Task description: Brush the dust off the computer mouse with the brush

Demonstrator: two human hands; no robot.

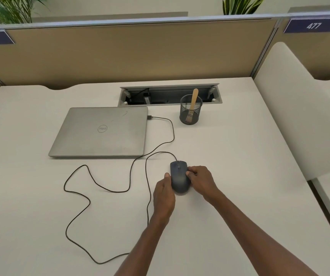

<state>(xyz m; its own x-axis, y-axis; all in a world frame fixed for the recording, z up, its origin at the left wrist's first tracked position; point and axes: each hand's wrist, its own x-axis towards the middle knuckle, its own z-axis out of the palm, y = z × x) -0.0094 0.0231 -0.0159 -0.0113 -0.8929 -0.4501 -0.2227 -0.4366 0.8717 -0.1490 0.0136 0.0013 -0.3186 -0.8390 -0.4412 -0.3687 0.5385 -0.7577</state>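
Head view: both hands, left hand (163, 193) and right hand (201, 179), clamp the mouse (179, 177) mid-desk (239, 196), well clear of edges.

left hand (163, 193): bare, no rings | right hand (201, 181): bare | forearms: sleeveless

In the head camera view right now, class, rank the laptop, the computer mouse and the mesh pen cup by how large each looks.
1. laptop, by far the largest.
2. mesh pen cup and computer mouse look about alike; the mouse lies nearer the camera and both hands partly cover it, so I will not rank them.
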